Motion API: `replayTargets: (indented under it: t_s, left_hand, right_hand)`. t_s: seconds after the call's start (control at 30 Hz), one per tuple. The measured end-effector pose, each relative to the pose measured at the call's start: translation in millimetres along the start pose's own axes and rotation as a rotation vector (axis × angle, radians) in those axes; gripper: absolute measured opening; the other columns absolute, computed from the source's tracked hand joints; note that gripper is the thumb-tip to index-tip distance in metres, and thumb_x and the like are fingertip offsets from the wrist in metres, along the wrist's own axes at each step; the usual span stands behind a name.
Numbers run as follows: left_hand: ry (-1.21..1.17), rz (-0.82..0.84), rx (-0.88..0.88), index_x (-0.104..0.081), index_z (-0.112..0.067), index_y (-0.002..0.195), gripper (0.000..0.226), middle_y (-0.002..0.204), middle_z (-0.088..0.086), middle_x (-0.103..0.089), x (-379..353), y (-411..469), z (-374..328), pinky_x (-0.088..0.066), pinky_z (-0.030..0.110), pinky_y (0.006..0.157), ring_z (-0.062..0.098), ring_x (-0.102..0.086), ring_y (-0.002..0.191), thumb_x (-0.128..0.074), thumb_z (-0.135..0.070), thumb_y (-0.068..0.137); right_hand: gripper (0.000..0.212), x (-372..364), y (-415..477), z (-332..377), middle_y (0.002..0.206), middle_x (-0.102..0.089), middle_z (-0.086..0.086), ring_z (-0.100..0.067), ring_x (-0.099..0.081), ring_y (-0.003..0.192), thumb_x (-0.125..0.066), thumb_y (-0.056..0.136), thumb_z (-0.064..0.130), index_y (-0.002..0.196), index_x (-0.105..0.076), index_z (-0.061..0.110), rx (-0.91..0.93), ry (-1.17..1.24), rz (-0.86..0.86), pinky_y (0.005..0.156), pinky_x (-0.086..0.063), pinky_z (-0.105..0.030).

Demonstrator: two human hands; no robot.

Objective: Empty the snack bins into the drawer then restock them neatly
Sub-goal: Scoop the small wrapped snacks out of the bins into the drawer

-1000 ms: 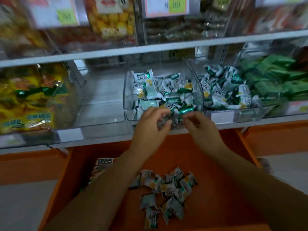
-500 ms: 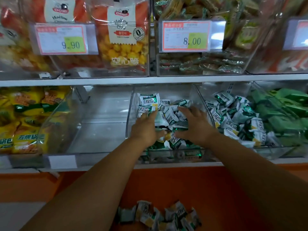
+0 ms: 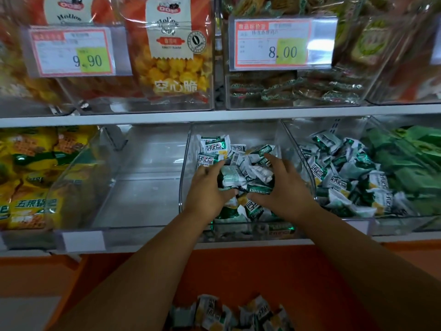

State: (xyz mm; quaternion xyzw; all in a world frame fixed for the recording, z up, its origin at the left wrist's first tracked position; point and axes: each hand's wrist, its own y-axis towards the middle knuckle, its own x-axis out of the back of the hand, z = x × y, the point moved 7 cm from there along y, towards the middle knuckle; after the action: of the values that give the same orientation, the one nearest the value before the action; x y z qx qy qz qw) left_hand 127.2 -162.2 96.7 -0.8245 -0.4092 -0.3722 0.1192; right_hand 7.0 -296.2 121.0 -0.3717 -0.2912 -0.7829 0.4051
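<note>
A clear plastic bin (image 3: 185,187) on the middle shelf holds several small green-and-white snack packets (image 3: 214,149). Both my hands are inside it. My left hand (image 3: 206,189) and my right hand (image 3: 284,187) cup a bunch of packets (image 3: 248,177) between them, fingers curled around the pile from either side. Below, the orange drawer (image 3: 238,271) is pulled out, with several of the same packets (image 3: 229,314) lying at its near end.
An empty clear bin (image 3: 133,182) stands to the left, then a bin of yellow snack bags (image 3: 28,175). To the right are a bin of similar green-white packets (image 3: 346,177) and green packs (image 3: 410,163). The upper shelf carries bagged snacks behind price tags (image 3: 281,44).
My hands rose from the bin's front edge over the drawer into the bin, then closed inward around a bunch of packets. My view tilted up toward the shelves.
</note>
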Motion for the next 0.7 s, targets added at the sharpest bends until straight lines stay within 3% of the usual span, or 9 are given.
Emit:
replayTargets:
  t_s: [0.13, 0.33, 0.5, 0.7]
  left_hand:
    - [-0.021, 0.024, 0.008, -0.042, -0.028, 0.146, 0.068, 0.133, 0.01, -0.038, -0.4, -0.8, 0.1, -0.034, 0.024, 0.101, 0.025, -0.043, 0.124, -0.074, -0.03, 0.086]
    - [-0.117, -0.106, -0.063, -0.056, -0.023, 0.136, 0.056, 0.137, 0.01, -0.052, 11.9, -8.7, -8.9, -0.035, 0.019, 0.101, 0.023, -0.051, 0.124, -0.075, -0.016, 0.084]
    - [-0.175, -0.245, -0.146, -0.055, -0.026, 0.137, 0.055, 0.141, 0.002, -0.052, 35.9, -26.9, -30.6, -0.031, 0.015, 0.104, 0.012, -0.046, 0.128, -0.073, -0.017, 0.086]
    - [-0.17, -0.256, -0.248, -0.052, -0.031, 0.138, 0.056, 0.132, -0.012, -0.047, 61.0, -68.6, -61.9, -0.029, 0.005, 0.097, -0.006, -0.039, 0.115, -0.072, -0.019, 0.087]
  right_hand:
    - [0.084, -7.3, -4.2, -3.4, 0.15, -0.03, -0.006, -0.03, -0.036, 0.133, -0.073, 0.081, 0.042, 0.148, -0.024, 0.031, 0.014, -0.096, 0.096, 0.106, -0.039, -0.045]
    - [0.068, 1.0, -17.2, 5.9, 0.145, -0.04, -0.004, -0.025, -0.045, 0.127, -0.07, 0.087, 0.032, 0.144, -0.033, 0.03, 0.045, 0.006, -0.027, 0.098, -0.042, -0.035]
    - [0.068, 22.8, -24.0, 20.9, 0.145, -0.046, -0.002, -0.025, -0.054, 0.12, -0.07, 0.087, 0.034, 0.144, -0.033, 0.031, 0.082, 0.051, -0.11, 0.093, -0.046, -0.033]
    - [0.068, 56.1, -68.5, 42.4, 0.146, -0.043, 0.008, -0.01, -0.042, 0.13, -0.071, 0.086, 0.031, 0.142, -0.033, 0.034, 0.107, 0.228, -0.181, 0.102, -0.041, -0.029]
